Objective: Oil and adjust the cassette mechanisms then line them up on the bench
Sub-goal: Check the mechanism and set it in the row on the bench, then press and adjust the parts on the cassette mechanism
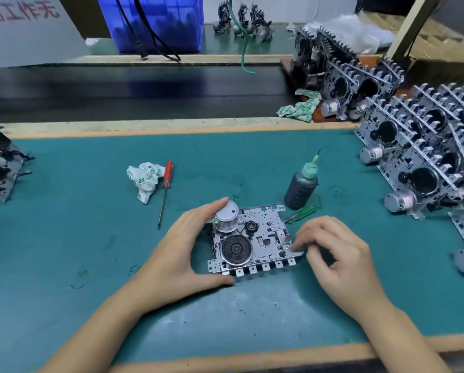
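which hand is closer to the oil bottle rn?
Right. The right hand sits just below the oil bottle, fingers on the mechanism's right edge. The left hand holds its left side, farther from the bottle.
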Available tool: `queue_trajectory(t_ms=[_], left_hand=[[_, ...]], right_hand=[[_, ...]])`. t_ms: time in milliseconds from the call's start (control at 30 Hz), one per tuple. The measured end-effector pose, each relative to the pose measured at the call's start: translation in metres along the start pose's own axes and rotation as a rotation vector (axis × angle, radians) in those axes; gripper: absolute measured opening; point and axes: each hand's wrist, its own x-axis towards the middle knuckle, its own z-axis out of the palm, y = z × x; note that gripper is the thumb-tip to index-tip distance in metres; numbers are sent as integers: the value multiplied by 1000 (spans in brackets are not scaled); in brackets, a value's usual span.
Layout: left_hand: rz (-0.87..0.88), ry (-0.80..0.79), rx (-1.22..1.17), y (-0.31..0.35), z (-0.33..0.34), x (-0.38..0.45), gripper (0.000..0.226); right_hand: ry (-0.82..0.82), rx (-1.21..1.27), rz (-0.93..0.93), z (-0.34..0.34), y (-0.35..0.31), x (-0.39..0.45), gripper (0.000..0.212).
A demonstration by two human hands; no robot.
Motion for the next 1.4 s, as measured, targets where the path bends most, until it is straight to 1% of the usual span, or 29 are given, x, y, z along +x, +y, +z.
queue_trajectory(t_ms=[100,167,300,400,533,633,800,900,967,1033,1067,1100,1167,1200,1233,1300,1400], left_hand=[[1,-20,8,1,0,-1,107],[6,-19,72,3,1,-1,111],[-11,68,177,10,10,2,102],[5,80,211,11,11,4,99],[10,15,153,8,6,3,113],[-6,9,117,7,6,3,107],[-9,1,63,5,7,2,107],[-18,-16,51,4,7,2,116],[-19,-21,53,3,8,2,119],[-19,-17,51,3,9,2,120],[-19,-12,49,3,9,2,119],[-18,-5,46,4,9,2,118],[-14,11,32,5,10,3,112],[-12,17,19,5,10,3,109],[-11,21,3,5,9,3,106],[-11,20,-33,5,8,3,104],[-17,4,-72,3,6,2,104]], right_hand=[[-19,-8,29,1,0,0,25],[-21,2,52,2,-1,0,25],[-31,7,96,3,-3,1,21],[-35,9,103,3,-3,1,20],[-23,1,119,3,-3,1,20],[24,-11,164,3,-2,1,21],[124,40,288,1,1,2,20],[123,55,328,0,1,1,28],[99,84,313,-1,-4,2,28],[22,111,234,-6,-12,6,17],[-66,96,187,-9,-15,9,22],[-191,58,128,-13,-18,14,41],[-473,-49,45,-19,-21,26,86],[-590,-108,28,-19,-23,32,102],[-666,-172,9,-18,-23,38,113],[-740,-292,-20,-15,-21,49,125],[-829,-424,-61,-7,-22,63,129]])
